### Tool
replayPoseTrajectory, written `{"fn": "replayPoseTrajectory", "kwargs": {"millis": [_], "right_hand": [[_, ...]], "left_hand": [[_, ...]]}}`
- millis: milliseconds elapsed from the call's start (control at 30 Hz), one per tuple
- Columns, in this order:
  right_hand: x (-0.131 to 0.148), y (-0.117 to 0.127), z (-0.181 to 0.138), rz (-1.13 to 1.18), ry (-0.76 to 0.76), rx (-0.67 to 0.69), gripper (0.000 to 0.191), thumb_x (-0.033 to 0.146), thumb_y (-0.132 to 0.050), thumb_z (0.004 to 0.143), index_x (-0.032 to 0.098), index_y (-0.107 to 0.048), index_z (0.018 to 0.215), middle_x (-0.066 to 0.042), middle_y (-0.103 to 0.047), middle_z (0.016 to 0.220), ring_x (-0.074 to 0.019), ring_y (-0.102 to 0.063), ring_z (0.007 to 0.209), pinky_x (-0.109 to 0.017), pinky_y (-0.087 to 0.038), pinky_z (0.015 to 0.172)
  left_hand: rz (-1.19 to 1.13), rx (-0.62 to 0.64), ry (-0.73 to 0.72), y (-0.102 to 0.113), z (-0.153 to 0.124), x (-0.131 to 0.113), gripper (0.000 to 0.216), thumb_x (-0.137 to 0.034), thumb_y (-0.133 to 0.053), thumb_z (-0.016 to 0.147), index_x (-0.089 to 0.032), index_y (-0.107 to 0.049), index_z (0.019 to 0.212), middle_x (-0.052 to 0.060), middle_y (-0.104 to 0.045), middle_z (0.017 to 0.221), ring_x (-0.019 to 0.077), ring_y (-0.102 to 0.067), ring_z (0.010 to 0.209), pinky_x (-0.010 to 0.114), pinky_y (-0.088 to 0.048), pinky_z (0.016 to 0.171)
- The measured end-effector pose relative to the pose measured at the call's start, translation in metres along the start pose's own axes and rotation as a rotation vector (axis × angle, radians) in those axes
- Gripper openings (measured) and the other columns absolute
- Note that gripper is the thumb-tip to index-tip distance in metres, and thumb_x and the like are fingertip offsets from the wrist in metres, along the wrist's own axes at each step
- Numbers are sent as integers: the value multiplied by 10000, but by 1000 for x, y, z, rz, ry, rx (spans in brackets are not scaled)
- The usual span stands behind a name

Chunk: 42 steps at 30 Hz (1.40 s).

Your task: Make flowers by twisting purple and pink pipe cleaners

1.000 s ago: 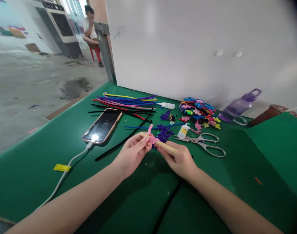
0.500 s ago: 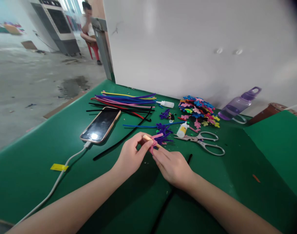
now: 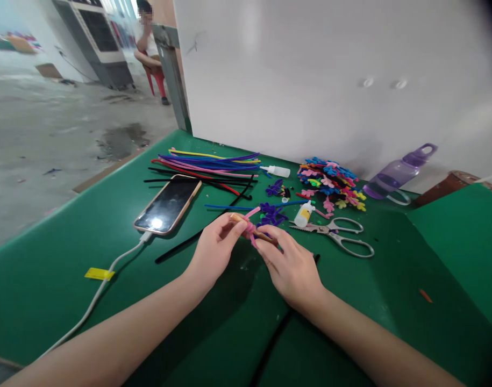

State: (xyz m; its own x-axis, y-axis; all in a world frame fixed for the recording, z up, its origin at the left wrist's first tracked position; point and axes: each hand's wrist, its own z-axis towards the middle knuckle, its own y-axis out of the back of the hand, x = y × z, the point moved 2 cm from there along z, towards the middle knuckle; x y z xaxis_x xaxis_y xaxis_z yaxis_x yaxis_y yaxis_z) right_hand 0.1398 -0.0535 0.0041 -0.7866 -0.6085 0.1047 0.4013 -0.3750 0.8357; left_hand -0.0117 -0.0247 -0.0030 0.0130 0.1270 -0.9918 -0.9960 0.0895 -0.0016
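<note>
A pink pipe cleaner [image 3: 250,227] is wound around a short wooden stick [image 3: 265,237], with one loose end pointing up and away. My left hand [image 3: 214,246] pinches the stick's left end between thumb and fingers. On the other side, my right hand [image 3: 293,264] is closed on the stick's right part, its fingertips close against the pink coil. Just beyond the hands lie purple pipe-cleaner flowers [image 3: 273,214]. To their right, a small white glue bottle [image 3: 303,214] with a yellow label leans near grey-handled scissors [image 3: 334,231].
Pipe cleaners [image 3: 209,164] in several colours lie at the back, beside a phone [image 3: 168,207] on a white cable [image 3: 122,260]. A pile of colourful flowers [image 3: 328,180] and a purple bottle [image 3: 393,174] stand along the white panel [image 3: 310,64]. A person [image 3: 148,51] sits far left.
The right fingers have lifted and spread, and now grip the stick's right part. The pink loose end has swung from pointing right to pointing up and away. The left hand keeps its pinch.
</note>
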Motion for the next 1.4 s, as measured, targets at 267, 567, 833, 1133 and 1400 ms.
{"fn": "replayPoseTrajectory", "kwargs": {"millis": [267,567,833,1133,1400], "right_hand": [[-4,-2,-4,100,103,2,267,109,-468,862,190,-561,1099,-57,-535,1288,-162,-595,930,-288,-492,782],[-4,-1,-1,161,-14,-47,208,148,-481,867,209,-602,1025,-60,-607,1146,-172,-568,913,-307,-472,772],[-4,0,0,107,46,-83,193,147,-496,867,214,-608,1009,-23,-637,1136,-182,-525,986,-337,-408,822],[-4,1,1,114,91,-64,174,120,-491,865,208,-599,968,-9,-606,1203,-183,-517,975,-342,-393,796],[-4,0,0,144,93,-57,192,121,-493,862,215,-590,997,-10,-587,1230,-178,-522,999,-349,-404,822]], "left_hand": [[-51,-5,22,0,-1,3,147,-288,-542,832,-164,-617,806,10,-622,836,134,-569,825,247,-430,801],[-154,-22,46,-2,-1,4,122,-265,-572,806,-156,-627,806,25,-640,855,143,-588,847,284,-439,853],[-283,-56,123,-1,-1,11,144,-276,-616,771,-149,-645,832,35,-659,841,142,-602,813,299,-459,829],[-271,-39,140,2,-1,13,169,-285,-633,764,-133,-671,827,45,-667,851,147,-601,816,292,-457,834],[-306,-1,203,3,0,14,197,-303,-629,767,-132,-675,855,63,-679,855,159,-608,836,309,-459,846]]}}
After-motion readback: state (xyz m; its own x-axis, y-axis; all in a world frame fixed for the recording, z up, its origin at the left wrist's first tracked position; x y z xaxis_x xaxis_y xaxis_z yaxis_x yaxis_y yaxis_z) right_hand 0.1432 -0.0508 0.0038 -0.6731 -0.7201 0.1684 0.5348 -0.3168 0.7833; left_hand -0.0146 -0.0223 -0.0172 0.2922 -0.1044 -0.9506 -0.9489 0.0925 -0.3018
